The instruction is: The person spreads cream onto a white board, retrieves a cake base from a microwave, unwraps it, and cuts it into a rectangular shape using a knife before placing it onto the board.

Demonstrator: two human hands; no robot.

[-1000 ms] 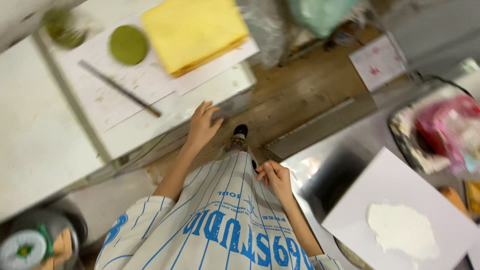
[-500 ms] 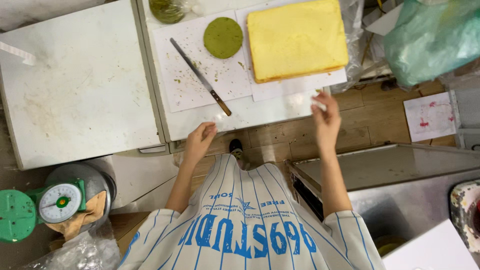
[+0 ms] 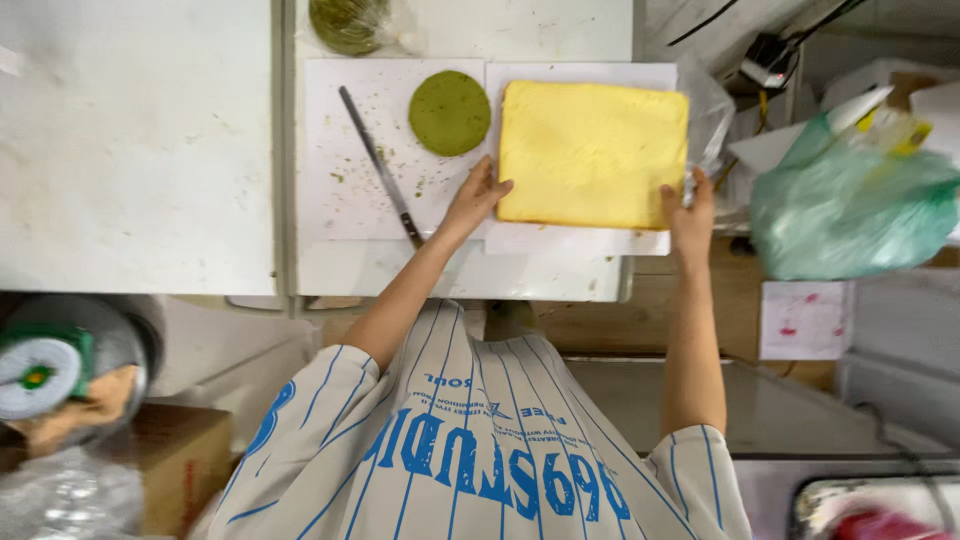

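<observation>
A rectangular yellow sponge sheet (image 3: 592,153) lies on white paper (image 3: 575,240) on the white worktable (image 3: 450,275). My left hand (image 3: 478,197) grips the sponge at its lower left corner, thumb on the edge. At the right edge my right hand (image 3: 690,208) holds the sponge, fingers pointing up along its side. A round green cake disc (image 3: 449,112) rests just left of the sponge on a second paper sheet (image 3: 345,190) strewn with green crumbs. A long knife (image 3: 380,165) lies diagonally on that paper, its handle close to my left wrist.
A bag of green cake (image 3: 345,22) sits at the table's back. A green plastic bag (image 3: 850,210) bulges at the right. A second white table (image 3: 135,150) stands on the left, with a kitchen scale (image 3: 40,365) and a cardboard box (image 3: 175,460) below it. A steel counter (image 3: 780,410) is at lower right.
Both hands have moved from the table's front edge up to the sponge sheet and now hold its left and right sides. The view has shifted so the table sits closer.
</observation>
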